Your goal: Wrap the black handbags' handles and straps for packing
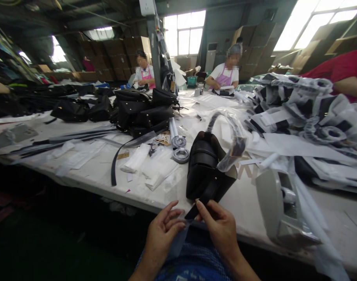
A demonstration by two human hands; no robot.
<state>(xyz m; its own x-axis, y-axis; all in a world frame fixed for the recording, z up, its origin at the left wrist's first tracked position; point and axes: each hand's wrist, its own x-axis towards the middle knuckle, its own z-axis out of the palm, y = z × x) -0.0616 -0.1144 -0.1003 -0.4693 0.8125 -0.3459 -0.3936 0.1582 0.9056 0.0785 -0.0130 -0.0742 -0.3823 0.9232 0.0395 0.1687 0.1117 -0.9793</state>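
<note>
A black handbag [202, 164] stands at the table's front edge, its arched handle [235, 146] wrapped in clear plastic. From its side a flat black strap [209, 192] runs down toward me. My right hand [218, 224] pinches this strap between thumb and fingers, just below the bag. To the left, my left hand [165, 230] is by the strap's end, thumb and fingers bent toward a thin translucent sheet [180, 240] that hangs below. The sheet's upper edge seems to lie between those fingertips and the strap.
A tape dispenser [279, 210] stands right of the bag. Black bags [143, 111] are piled at the back left; wrapped bags [301, 109] heap up at the right. Coiled wrapped straps [181, 155] and white packing sheets [161, 168] lie left of the bag. Two people in pink aprons work across the table.
</note>
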